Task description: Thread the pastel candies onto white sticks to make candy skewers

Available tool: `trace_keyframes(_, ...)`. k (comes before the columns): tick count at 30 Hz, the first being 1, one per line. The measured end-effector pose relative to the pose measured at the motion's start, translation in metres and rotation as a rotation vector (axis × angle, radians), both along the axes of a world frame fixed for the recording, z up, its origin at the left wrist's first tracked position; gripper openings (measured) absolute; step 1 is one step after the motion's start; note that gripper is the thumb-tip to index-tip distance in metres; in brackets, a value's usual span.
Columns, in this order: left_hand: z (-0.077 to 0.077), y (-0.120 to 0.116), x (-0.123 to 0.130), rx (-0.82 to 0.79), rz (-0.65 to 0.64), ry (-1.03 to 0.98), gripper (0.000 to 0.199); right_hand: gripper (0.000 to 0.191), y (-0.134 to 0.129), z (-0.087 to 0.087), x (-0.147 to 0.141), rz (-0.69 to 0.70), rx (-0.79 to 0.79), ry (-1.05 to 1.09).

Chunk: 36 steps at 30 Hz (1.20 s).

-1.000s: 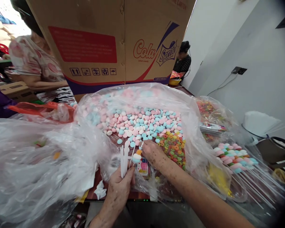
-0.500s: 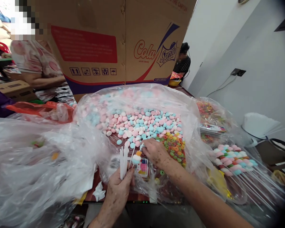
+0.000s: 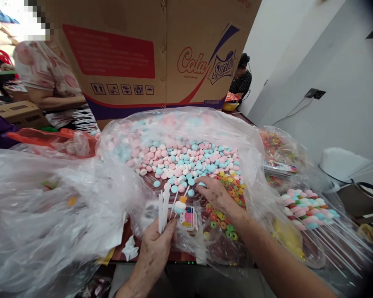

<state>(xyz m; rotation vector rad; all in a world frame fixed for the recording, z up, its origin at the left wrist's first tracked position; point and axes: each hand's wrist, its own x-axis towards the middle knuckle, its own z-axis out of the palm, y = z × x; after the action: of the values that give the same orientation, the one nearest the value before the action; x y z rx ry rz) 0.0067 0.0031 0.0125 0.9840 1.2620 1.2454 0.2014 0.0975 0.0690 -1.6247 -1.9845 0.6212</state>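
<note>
Right hand [image 3: 216,193] has moved to a blue candy [image 3: 202,184], grip unclear; left hand [image 3: 158,238] clasps sticks [image 3: 165,209]. Likely soft candy: pinch its rim.

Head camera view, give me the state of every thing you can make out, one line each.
Left hand: closed around sticks
White sticks: bunched, upright
Loaded stick: threaded with candies, tip bare
Right hand: fingers at a blue candy, grip unclear
Pastel candies: loose, spread out
Ring candies: loose, heaped
Skewers: threaded, lying together
Tissue: crumpled
Carton: standing, print upright
</note>
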Motion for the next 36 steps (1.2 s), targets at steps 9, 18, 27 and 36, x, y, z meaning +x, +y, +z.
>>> trace_keyframes(9,-0.014,0.003,0.001,-0.012,0.039,0.008,0.034,0.030,-0.005,-0.015,-0.010,0.127,0.219,-0.210)
trace_keyframes(18,-0.011,0.001,0.000,-0.004,0.010,0.011,0.033,0.023,-0.016,-0.029,-0.013,0.290,0.369,-0.411)
trace_keyframes(27,-0.012,0.002,-0.001,0.009,0.004,0.013,0.031,0.013,-0.007,-0.030,-0.011,0.084,0.350,-0.125)
trace_keyframes(36,-0.013,0.002,-0.001,0.004,0.005,0.020,0.035,0.013,-0.013,-0.037,-0.019,0.197,0.342,-0.394)
